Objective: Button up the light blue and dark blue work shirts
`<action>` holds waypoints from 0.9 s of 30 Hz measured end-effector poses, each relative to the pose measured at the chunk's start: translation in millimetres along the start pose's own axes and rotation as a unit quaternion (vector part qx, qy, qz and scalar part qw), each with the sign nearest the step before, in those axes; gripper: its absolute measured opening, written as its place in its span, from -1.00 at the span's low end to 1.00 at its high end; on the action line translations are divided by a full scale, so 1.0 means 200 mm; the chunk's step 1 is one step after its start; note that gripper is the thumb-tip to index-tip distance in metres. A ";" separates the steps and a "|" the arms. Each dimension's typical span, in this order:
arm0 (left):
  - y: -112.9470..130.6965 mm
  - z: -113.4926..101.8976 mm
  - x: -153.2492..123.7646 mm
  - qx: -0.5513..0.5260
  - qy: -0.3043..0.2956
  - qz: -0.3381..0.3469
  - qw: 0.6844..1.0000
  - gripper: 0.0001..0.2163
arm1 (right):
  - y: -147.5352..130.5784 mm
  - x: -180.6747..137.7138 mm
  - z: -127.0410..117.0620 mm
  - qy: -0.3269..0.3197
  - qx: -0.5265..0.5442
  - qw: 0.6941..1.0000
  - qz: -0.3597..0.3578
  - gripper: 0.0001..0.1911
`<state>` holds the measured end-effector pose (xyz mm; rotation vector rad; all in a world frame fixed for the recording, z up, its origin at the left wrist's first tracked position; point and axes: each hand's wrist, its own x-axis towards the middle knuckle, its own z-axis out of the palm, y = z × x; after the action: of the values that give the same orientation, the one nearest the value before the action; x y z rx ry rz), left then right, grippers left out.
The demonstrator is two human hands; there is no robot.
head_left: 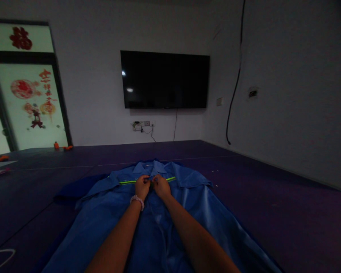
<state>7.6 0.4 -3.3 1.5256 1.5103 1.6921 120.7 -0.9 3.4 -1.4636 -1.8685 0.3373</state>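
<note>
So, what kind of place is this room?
Probably a room in a home: a wall-mounted television, red paper decorations on a glass door, a blue work jacket spread on purple matting.

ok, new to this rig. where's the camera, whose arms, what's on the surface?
No machine: one picture, from a camera on a person's head, looking forward and down. The bare arms are that person's own. A blue work jacket with a yellow-green reflective stripe lies spread on a dark purple surface. The left hand, a pale band at its wrist, and the right hand meet at the jacket's front below the collar, fingers pinched on the cloth. Behind, a black flat screen hangs on the white wall.
</note>
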 end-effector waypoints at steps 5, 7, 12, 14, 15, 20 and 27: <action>-0.01 0.00 0.01 0.001 0.000 -0.002 1.000 -0.80 | 0.00 0.00 0.00 -0.002 0.002 1.000 -0.002 -0.82; -0.01 0.01 0.01 0.004 -0.001 -0.002 1.000 -0.80 | 0.00 0.00 0.00 -0.002 0.004 1.000 -0.003 -0.83; -0.01 0.01 0.01 0.016 -0.006 -0.001 1.000 -0.78 | -0.01 0.00 0.00 0.003 0.004 1.000 -0.002 -0.83; 0.00 0.01 0.01 0.020 -0.006 0.000 1.000 -0.78 | -0.01 0.00 0.00 0.006 0.005 1.000 -0.004 -0.84; 0.00 0.01 0.01 0.021 -0.006 0.000 1.000 -0.78 | -0.01 0.00 0.00 0.007 0.006 1.000 -0.005 -0.84; 0.00 0.00 0.00 0.018 -0.005 -0.001 1.000 -0.77 | 0.00 0.00 0.00 0.012 0.012 1.000 -0.005 -0.84; 0.00 0.00 0.00 0.000 0.000 -0.006 1.000 -0.78 | -0.01 -0.01 0.00 0.032 0.022 0.999 -0.002 -0.82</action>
<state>8.0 0.7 -2.4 1.5146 1.5164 1.6849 120.4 -2.8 3.9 -1.4253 -1.8016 0.3236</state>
